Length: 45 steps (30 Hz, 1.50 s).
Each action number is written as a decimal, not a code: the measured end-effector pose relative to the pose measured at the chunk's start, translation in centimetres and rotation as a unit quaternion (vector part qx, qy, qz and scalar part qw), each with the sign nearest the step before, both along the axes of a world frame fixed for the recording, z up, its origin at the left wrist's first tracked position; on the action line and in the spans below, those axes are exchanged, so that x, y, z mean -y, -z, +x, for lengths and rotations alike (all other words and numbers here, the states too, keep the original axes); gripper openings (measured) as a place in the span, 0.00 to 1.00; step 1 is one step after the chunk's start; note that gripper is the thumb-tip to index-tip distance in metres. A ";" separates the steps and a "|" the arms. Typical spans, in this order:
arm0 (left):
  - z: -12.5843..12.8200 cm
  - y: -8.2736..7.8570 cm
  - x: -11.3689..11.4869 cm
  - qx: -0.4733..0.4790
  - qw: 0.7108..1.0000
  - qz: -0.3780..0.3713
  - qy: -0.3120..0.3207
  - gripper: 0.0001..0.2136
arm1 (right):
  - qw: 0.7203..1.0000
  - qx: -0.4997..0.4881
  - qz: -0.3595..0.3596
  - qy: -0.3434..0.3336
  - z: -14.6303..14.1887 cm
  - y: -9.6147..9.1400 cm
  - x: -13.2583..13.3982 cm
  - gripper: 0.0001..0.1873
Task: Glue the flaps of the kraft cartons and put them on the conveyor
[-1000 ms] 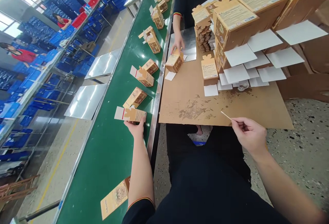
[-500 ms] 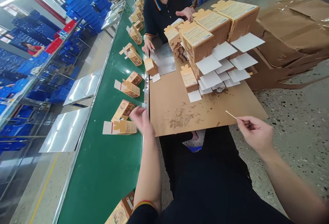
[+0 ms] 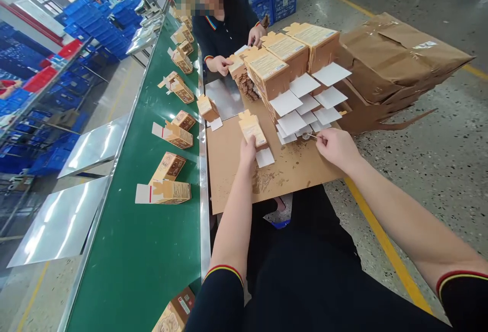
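Observation:
My left hand (image 3: pixel 248 152) grips a small tan carton (image 3: pixel 253 129), its white flap pointing toward me over the cardboard sheet. In my right hand (image 3: pixel 337 147) a thin stick like a cotton swab (image 3: pixel 313 136) is pinched between thumb and finger. The swab's far end reaches a small clear dish (image 3: pixel 306 136) beside the stacked cartons. Those stacked cartons (image 3: pixel 269 72) stand just beyond, with several white flaps (image 3: pixel 295 122) sticking out toward me. Whether the swab's tip is in the dish or only beside it, I cannot tell.
A green conveyor belt (image 3: pixel 152 240) runs along the left, carrying several cartons (image 3: pixel 171 191) with flaps up. Another person (image 3: pixel 229 22) sits across, hands at the stack's far side. Stained brown cardboard (image 3: pixel 224 179) covers the work surface. Paper-wrapped bundles (image 3: pixel 396 62) lie at the right.
My left hand has moved from the belt's edge to the carton and taken hold of it. My right hand has brought the swab left to the dish. The other person's hands have moved to the stack.

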<state>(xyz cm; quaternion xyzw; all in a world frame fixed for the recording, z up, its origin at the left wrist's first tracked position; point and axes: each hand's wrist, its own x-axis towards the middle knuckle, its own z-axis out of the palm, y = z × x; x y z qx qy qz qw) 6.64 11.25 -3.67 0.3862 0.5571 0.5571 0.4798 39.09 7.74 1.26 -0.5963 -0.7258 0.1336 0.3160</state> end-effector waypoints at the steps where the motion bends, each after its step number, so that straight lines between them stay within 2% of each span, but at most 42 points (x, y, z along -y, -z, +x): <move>1: -0.9 -0.2 1.7 0.021 1.000 -0.014 -0.013 0.22 | 1.000 0.007 -0.008 -0.005 -0.1 0.1 -0.8 0.16; 5: -3.8 -1.3 7.7 0.070 0.997 -0.026 -0.021 0.25 | 0.999 0.017 -0.034 -0.025 0.3 0.1 -2.0 0.17; 8: -4.8 -1.8 10.1 0.065 0.998 -0.017 -0.015 0.30 | 0.999 -0.005 -0.024 -0.027 0.2 -0.1 0.0 0.14; 11: -5.2 -1.7 10.9 0.057 0.998 -0.021 -0.023 0.34 | 0.995 -0.070 -0.019 -0.063 -2.3 0.5 4.2 0.09; 15: -5.3 -1.6 10.9 0.065 0.997 -0.030 -0.016 0.34 | 0.979 -0.125 -0.048 -0.154 -8.3 2.5 9.5 0.10; 18: -5.0 -1.7 10.8 0.070 0.997 -0.029 -0.012 0.36 | 0.973 -0.126 -0.049 -0.188 -11.7 4.2 10.9 0.11; 20: -4.7 -1.9 10.7 0.069 0.997 -0.025 -0.015 0.37 | 0.971 -0.111 -0.049 -0.206 -12.6 5.0 10.8 0.12; 23: -4.5 -2.0 10.8 0.064 0.998 -0.021 -0.015 0.37 | 0.973 -0.095 -0.043 -0.208 -12.5 5.6 10.2 0.12; 28: -3.7 -2.0 11.8 0.029 1.000 -0.004 0.005 0.40 | 0.982 -0.129 -0.023 -0.139 -10.2 5.0 10.1 0.12; 35: -1.4 -1.8 14.4 -0.112 0.993 0.035 0.011 0.40 | 0.984 -0.169 -0.028 -0.058 -7.7 3.0 12.3 0.12; 40: -0.6 -1.6 14.6 -0.145 0.989 0.023 0.009 0.35 | 0.980 -0.195 -0.027 -0.040 -7.3 2.4 13.5 0.12; 43: -0.5 -1.1 14.4 -0.132 0.991 0.033 -0.010 0.36 | 0.977 -0.205 -0.021 -0.044 -7.2 2.3 13.5 0.12; 45: -1.5 -0.8 14.4 -0.123 0.990 0.042 -0.050 0.38 | 0.977 -0.209 -0.011 -0.038 -7.0 2.3 13.5 0.12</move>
